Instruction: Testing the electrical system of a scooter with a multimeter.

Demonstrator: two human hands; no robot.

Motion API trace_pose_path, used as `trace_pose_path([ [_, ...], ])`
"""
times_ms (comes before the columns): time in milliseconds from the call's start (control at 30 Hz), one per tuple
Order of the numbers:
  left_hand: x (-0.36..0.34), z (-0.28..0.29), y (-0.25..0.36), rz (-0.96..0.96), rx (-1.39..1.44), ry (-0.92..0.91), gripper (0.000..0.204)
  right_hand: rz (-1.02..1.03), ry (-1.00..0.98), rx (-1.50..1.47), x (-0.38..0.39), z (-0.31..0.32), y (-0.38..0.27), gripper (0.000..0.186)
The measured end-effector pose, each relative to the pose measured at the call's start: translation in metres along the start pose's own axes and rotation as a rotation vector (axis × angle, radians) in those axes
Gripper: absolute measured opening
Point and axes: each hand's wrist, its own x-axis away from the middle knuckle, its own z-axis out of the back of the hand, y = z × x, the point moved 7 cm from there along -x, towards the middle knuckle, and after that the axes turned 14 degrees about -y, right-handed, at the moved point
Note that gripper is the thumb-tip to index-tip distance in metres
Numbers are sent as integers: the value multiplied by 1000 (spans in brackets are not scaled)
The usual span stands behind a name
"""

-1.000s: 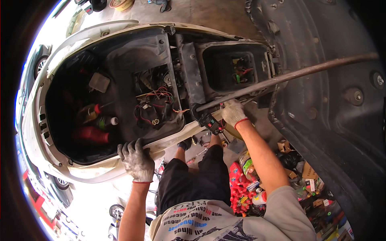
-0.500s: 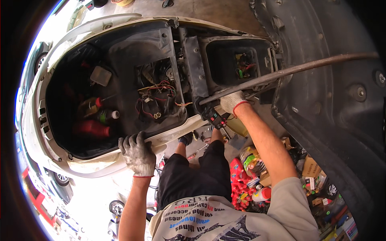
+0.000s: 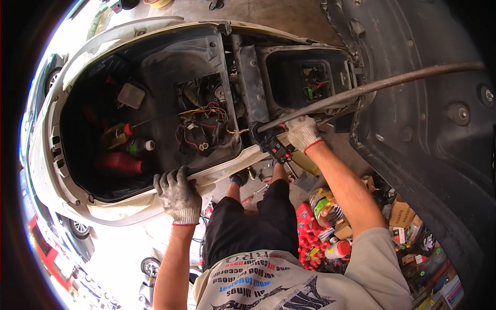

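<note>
Fingers (image 3: 170,179) of the left gloved hand (image 3: 179,200) slightly spread and bent, resting over the near rim of the pale scooter body (image 3: 227,173); unclenched. Right gloved hand (image 3: 304,135) curled just below the brown metal rod (image 3: 356,93), at the body's near side; fingertips partly hidden, so cannot tell whether they grasp anything. Rod slants from the black moulded seat underside (image 3: 413,150) down to a black switch unit (image 3: 276,149) with coloured buttons, just left of the right hand. Storage bin (image 3: 165,59), left part of body: loose coloured wires (image 3: 209,111), screwdriver (image 3: 126,129), red bottle (image 3: 121,164), pale rectangular box (image 3: 131,96). Smaller black compartment (image 3: 283,90), beyond the rod: more wiring.
</note>
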Motion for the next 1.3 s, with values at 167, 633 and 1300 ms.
trace_pose_path([
  [167,0,-1,0,5,-7,-2,39,3,60,3,20,5,-9,30],
  [633,0,3,3,8,16,0,41,-132,-44,-385,63,-21,-20,66],
  [1300,-2,1,3,-7,29,13,43,-278,164,-381,68,-13,-23,70],
])
